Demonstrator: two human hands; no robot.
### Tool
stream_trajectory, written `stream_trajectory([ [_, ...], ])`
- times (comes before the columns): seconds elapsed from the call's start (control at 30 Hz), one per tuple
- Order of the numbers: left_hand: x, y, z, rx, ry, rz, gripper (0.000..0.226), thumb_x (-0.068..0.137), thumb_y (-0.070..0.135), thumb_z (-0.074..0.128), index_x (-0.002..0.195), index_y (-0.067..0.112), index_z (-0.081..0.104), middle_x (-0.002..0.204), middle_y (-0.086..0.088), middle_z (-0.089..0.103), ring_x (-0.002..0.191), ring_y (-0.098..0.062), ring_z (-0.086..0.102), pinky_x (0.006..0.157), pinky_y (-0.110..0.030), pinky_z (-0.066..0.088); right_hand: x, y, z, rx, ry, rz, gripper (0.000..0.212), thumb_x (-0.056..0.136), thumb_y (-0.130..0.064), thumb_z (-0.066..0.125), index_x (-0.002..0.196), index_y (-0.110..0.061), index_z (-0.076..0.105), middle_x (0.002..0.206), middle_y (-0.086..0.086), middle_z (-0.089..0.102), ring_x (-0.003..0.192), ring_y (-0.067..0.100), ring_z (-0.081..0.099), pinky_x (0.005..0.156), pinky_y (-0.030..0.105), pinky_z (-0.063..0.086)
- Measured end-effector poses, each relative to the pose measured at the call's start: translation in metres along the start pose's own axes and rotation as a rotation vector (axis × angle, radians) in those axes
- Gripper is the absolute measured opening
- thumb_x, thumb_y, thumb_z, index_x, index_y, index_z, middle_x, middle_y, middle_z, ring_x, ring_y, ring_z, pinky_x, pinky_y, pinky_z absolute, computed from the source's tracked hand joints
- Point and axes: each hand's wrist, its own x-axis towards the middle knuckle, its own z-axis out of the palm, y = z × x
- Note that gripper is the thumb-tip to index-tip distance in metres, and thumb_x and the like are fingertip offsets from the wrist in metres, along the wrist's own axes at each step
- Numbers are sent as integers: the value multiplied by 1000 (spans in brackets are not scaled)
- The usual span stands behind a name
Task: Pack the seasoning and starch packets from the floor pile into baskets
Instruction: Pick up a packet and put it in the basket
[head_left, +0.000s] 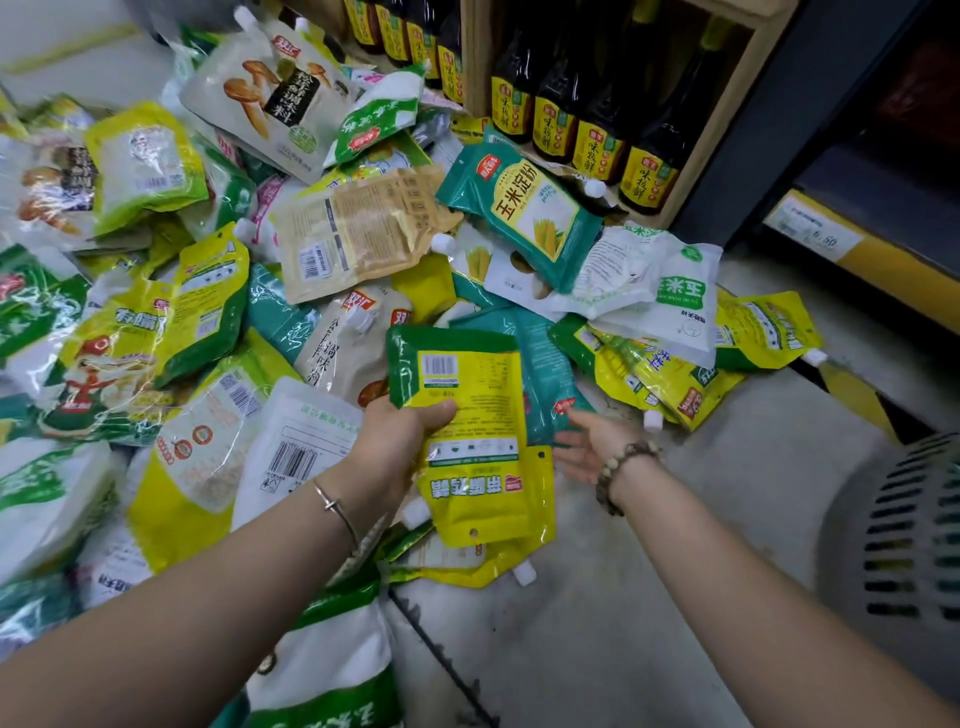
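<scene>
We see a yellow-and-green plastic seasoning pouch (467, 410) clamped in our left hand (400, 441) above the floor pile of packets (218, 291), while our right hand (592, 447) reaches spread-fingered and empty beside it, a grey slotted basket (904, 540) well right.

Packet pile (208, 291) on floor (649, 597), left and centre; basket (893, 530) near right, apart from pile; bottles (587, 109) in crate (727, 98) far right, behind pile.

bright, even overhead light | glare on packets (130, 332) | edges curved, blurred
</scene>
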Motion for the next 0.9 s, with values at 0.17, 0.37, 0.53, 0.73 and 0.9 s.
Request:
stream_trajectory([
  [0.17, 2, -7, -8, 19, 92, 5, 12, 85, -4, 60, 91, 7, 62, 82, -11, 70, 57, -20, 69, 44, -27, 53, 25, 25, -9, 10, 190, 24, 15, 83, -14, 62, 72, -9, 53, 62, 4, 49, 50, 16, 43, 55, 26, 38],
  [0.37, 8, -5, -13, -22, 115, -40, 10, 85, -3, 61, 93, 3, 61, 79, -13, 70, 55, -23, 69, 42, -28, 52, 31, 5, 7, -401, 414, -394, 32, 83, -10, 60, 115, -8, 61, 110, 10, 63, 98, 27, 59, 72, 27, 46],
  [0.53, 11, -9, -15, -48, 100, -77, 15, 84, -2, 62, 98, 1, 62, 87, -17, 71, 58, -25, 70, 44, -30, 53, 44, -11, 21, -644, 256, -443, 36, 79, -19, 68, 113, -8, 59, 111, 8, 65, 103, 29, 61, 87, 34, 49],
  [0.73, 13, -10, -17, -70, 74, -107, 21, 83, -3, 62, 105, -2, 61, 86, -18, 72, 64, -29, 71, 48, -33, 55, 52, -31, 36, -737, 342, -301, 73, 76, -53, 66, 128, -6, 47, 129, 12, 55, 116, 32, 53, 98, 43, 44],
  [0.9, 12, -9, -19, -85, 54, -119, 20, 84, -3, 61, 104, 1, 61, 90, -17, 72, 65, -28, 71, 47, -32, 55, 55, -32, 31, -596, 221, -256, 59, 79, -47, 68, 121, -6, 59, 122, 9, 61, 109, 30, 58, 96, 39, 46],
])
